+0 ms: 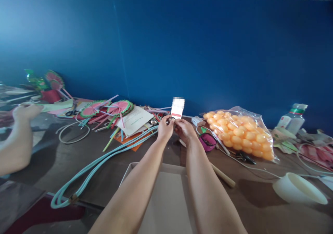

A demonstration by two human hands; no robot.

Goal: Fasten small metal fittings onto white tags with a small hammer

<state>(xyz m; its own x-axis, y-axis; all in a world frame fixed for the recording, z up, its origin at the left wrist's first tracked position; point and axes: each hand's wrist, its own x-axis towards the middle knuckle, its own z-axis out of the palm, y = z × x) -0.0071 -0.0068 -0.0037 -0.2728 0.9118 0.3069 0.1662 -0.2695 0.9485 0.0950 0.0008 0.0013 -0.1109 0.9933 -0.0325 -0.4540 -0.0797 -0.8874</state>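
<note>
In the middle of the head view, my left hand [165,128] and my right hand [185,129] are close together over the table, with fingers pinched. A small dark thing [172,120] shows between the fingertips; its kind is too small to tell. Just beyond them stands a phone-like lit white screen [177,110] with a red strip, its upper part pixelated. Whether the fingers touch this screen, I cannot tell. Under my forearms sits an open shallow box [169,192]. Right of my right hand lies a round purple case [208,142].
At right are a clear bag of orange balls [239,131], a tape roll [299,189], a wooden stick [223,176] and a bottle [292,118]. Left lie pale blue tubes [96,163], paper fans [121,108] and papers [136,119]. Another person's arm [19,140] reaches in. A blue wall [208,50] stands behind.
</note>
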